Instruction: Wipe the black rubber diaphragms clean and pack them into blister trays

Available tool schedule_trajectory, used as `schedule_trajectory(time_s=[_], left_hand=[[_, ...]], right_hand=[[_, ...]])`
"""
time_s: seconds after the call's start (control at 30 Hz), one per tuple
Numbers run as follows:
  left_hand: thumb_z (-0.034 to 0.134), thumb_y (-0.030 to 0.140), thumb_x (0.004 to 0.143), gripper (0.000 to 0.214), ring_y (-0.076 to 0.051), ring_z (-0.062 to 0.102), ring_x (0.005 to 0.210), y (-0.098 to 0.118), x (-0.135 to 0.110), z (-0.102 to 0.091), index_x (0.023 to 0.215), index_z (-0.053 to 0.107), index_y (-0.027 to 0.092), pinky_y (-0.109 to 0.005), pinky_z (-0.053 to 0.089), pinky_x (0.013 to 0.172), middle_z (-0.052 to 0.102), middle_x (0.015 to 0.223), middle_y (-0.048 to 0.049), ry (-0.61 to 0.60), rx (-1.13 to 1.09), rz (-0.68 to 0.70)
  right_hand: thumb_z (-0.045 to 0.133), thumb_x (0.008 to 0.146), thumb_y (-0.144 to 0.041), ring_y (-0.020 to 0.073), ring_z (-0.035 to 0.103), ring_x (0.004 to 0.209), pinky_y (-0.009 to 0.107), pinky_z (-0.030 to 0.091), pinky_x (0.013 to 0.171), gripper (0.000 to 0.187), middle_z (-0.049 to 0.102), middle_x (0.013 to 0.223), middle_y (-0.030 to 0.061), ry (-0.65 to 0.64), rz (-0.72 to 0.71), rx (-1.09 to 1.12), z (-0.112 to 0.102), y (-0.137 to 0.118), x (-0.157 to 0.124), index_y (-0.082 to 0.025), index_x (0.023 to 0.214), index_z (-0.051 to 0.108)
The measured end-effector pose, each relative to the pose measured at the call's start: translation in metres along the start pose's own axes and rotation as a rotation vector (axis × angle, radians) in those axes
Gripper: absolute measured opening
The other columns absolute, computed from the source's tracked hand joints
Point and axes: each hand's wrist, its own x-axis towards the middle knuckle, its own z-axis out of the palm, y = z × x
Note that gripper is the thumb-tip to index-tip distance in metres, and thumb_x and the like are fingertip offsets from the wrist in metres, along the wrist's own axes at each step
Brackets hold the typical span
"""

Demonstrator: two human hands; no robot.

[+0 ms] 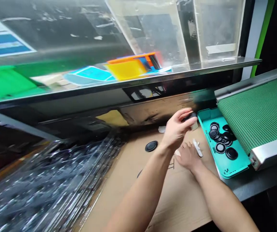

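Your left hand (175, 129) is raised above the brown cardboard sheet (184, 199), thumb and fingers closed on a small black piece (189, 116) that looks round, though your fingers cover much of it. It is in the air, just short of the near-side wall of the teal rectangular plastic tray (239, 168). Your right hand (188, 156) rests low on the cardboard, palm down; whether its fingers are clamped on anything you cannot tell from this view. A slim white piece (197, 148) lies just beside its fingers, so watch that your knuckles do not brush it.

To handle the black piece well, pinch it lightly by the edge, leave its faces untouched, and lift it clear of the tray's rim. The black round parts (231, 153) in the tray lie loosely, some overlapping, so a gentle touch there should save scuffs. Mind your left forearm too: a flat black disc (151, 146) lies on the cardboard beside it, and a low sweep could drag that disc towards the stacked clear plastic trays (56, 187) on your left
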Motion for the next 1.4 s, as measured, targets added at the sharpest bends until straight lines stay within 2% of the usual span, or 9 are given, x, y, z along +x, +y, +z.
schedule_trajectory(time_s=[0.1,0.23,0.33,0.47,0.6,0.77,1.03,1.23,1.4], left_hand=[[0.095,0.045,0.058,0.061,-0.008,0.061,0.068,-0.051,-0.043,-0.086,0.105,0.065,0.019,-0.017,0.04,0.051,0.067,0.091,-0.0013,0.288,-0.18,-0.269],[0.098,0.036,0.05,0.073,-0.01,0.066,0.075,-0.102,-0.083,-0.124,0.111,0.061,0.02,-0.021,0.052,0.066,0.069,0.092,0.0007,0.469,-0.272,-0.386],[0.097,0.032,0.054,0.08,-0.014,0.071,0.085,-0.114,-0.094,-0.12,0.122,0.057,0.021,-0.026,0.055,0.079,0.074,0.104,-0.0041,0.405,-0.369,-0.389],[0.096,0.031,0.059,0.069,-0.014,0.071,0.08,-0.114,-0.095,-0.118,0.116,0.059,0.02,-0.025,0.054,0.075,0.076,0.097,-0.0034,0.415,-0.524,-0.405],[0.088,0.051,0.071,0.047,-0.016,0.07,0.073,-0.111,-0.098,-0.123,0.094,0.067,0.014,-0.025,0.055,0.067,0.074,0.082,-0.0057,0.434,-0.651,-0.456],[0.067,0.068,0.087,0.056,-0.023,0.075,0.088,-0.111,-0.1,-0.113,0.092,0.073,0.013,-0.031,0.059,0.079,0.077,0.09,-0.0119,0.369,-0.752,-0.505],[0.048,0.051,0.103,0.042,-0.026,0.07,0.118,-0.114,-0.099,-0.112,0.104,0.072,0.016,-0.04,0.051,0.111,0.076,0.116,-0.0144,0.247,-1.013,-0.583],[0.043,0.046,0.106,0.045,-0.026,0.069,0.121,-0.114,-0.1,-0.11,0.109,0.073,0.014,-0.039,0.049,0.114,0.077,0.115,-0.0149,0.252,-1.012,-0.61],[0.037,0.039,0.109,0.044,-0.025,0.069,0.122,-0.117,-0.098,-0.11,0.106,0.072,0.012,-0.041,0.049,0.113,0.078,0.113,-0.0152,0.266,-1.022,-0.634]], right_hand=[[0.058,0.099,-0.036,0.0295,0.057,0.113,0.045,0.046,0.098,0.026,0.069,0.117,0.012,0.077,0.049,-0.025,0.003,-0.001,0.002,-0.021,0.116,0.07],[0.057,0.1,-0.04,0.0276,0.058,0.115,0.041,0.045,0.102,0.033,0.069,0.125,0.0104,0.341,0.093,0.08,-0.002,-0.005,0.003,-0.024,0.126,0.069],[0.055,0.101,-0.044,0.0261,0.06,0.116,0.039,0.047,0.103,0.037,0.068,0.13,0.0108,0.435,-0.005,0.16,-0.006,-0.016,0.0,-0.024,0.129,0.069],[0.057,0.099,-0.045,0.0265,0.063,0.111,0.04,0.051,0.099,0.036,0.07,0.127,0.0097,0.393,-0.127,0.171,0.0,-0.035,-0.008,-0.026,0.125,0.072],[0.06,0.098,-0.042,0.026,0.063,0.109,0.04,0.053,0.098,0.033,0.07,0.125,0.0098,0.371,-0.151,0.169,0.012,-0.043,-0.011,-0.026,0.124,0.074],[0.058,0.1,-0.045,0.0278,0.062,0.111,0.042,0.054,0.099,0.036,0.069,0.125,0.0122,0.43,-0.101,0.139,0.02,-0.043,-0.002,-0.024,0.124,0.074],[0.039,0.104,-0.026,0.0269,0.06,0.111,0.04,0.049,0.101,0.041,0.068,0.13,0.0111,0.319,-0.048,-0.04,0.027,-0.061,-0.002,-0.023,0.126,0.073],[0.043,0.105,-0.038,0.0316,0.053,0.121,0.045,0.043,0.106,0.045,0.058,0.148,0.0147,0.255,-0.083,-0.114,0.022,-0.052,0.011,-0.018,0.139,0.065],[0.044,0.105,-0.033,0.0302,0.056,0.11,0.047,0.046,0.099,0.039,0.065,0.135,0.0157,0.365,-0.078,-0.001,0.022,-0.04,0.008,-0.018,0.129,0.071]])
